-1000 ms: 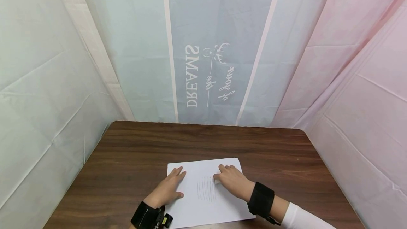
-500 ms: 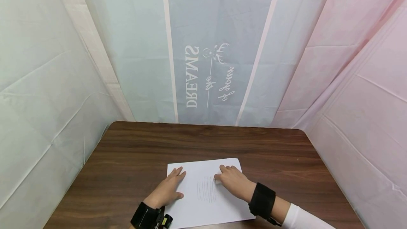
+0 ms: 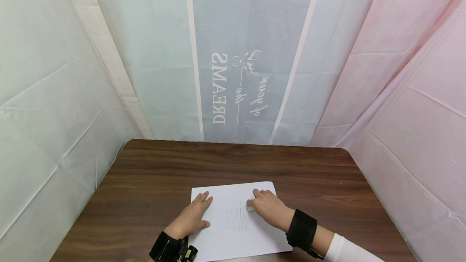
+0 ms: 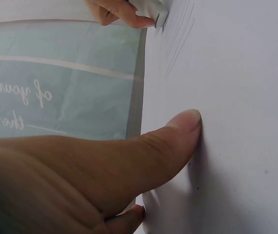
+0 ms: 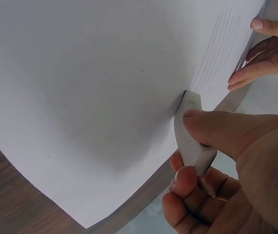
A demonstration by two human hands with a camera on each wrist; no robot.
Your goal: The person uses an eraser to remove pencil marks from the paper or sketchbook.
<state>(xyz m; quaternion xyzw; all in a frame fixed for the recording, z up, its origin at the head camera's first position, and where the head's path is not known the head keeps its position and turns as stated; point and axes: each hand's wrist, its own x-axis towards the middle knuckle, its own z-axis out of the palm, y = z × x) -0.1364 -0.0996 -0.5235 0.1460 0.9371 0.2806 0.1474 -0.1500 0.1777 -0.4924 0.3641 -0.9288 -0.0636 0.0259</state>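
A white sheet of paper point(image 3: 236, 248) lies on the brown table, with several thin dark lines point(image 3: 236, 218) drawn near its middle. Resting on the sheet's left side is my left hand point(image 3: 190, 218), its fingers spread and thumb apart. My right hand point(image 3: 271, 211) pinches a white eraser point(image 5: 190, 139) between thumb and curled fingers. The eraser is a worn block held at a tilt, and its tip touches the paper at the end of the lines. Dark smudges mark its lower end. In the head view the right fingers hide most of it.
The dark wood-grain table point(image 3: 153, 181) extends behind and to both sides of the paper. Hanging fabric encloses it, with a blue printed cloth point(image 3: 251, 19) at the back and pink cloth point(image 3: 411, 84) on the right. Small dark specks dot the sheet.
My right hand has shifted slightly to the right with the eraser. The left hand and the paper stay in place.
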